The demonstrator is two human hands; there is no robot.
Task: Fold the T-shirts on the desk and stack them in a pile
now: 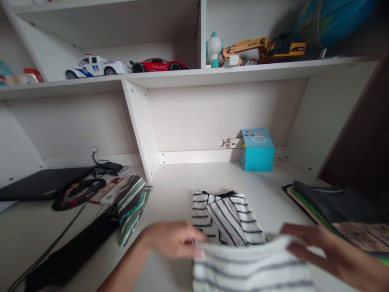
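Note:
A white shirt with black stripes (pixel 252 265) lies on the white desk in front of me, its dark collar at the far end. One sleeve is folded across its body at a slant. My left hand (pixel 176 240) pinches the left corner of the shirt's near part, and my right hand (pixel 316 247) grips the right corner. Between them the lifted edge is stretched and blurred by motion. The shirt's lower end runs out of the bottom of the view.
Folded dark clothes (pixel 331 207) are stacked at the right. A blue desk calendar (pixel 259 156) stands at the back. Leftward lie a green-and-grey striped cloth (pixel 132 205), a black fabric item (pixel 79 247), and a black laptop (pixel 45 182). Toy vehicles, including a yellow excavator (pixel 273 48), sit on the shelf above.

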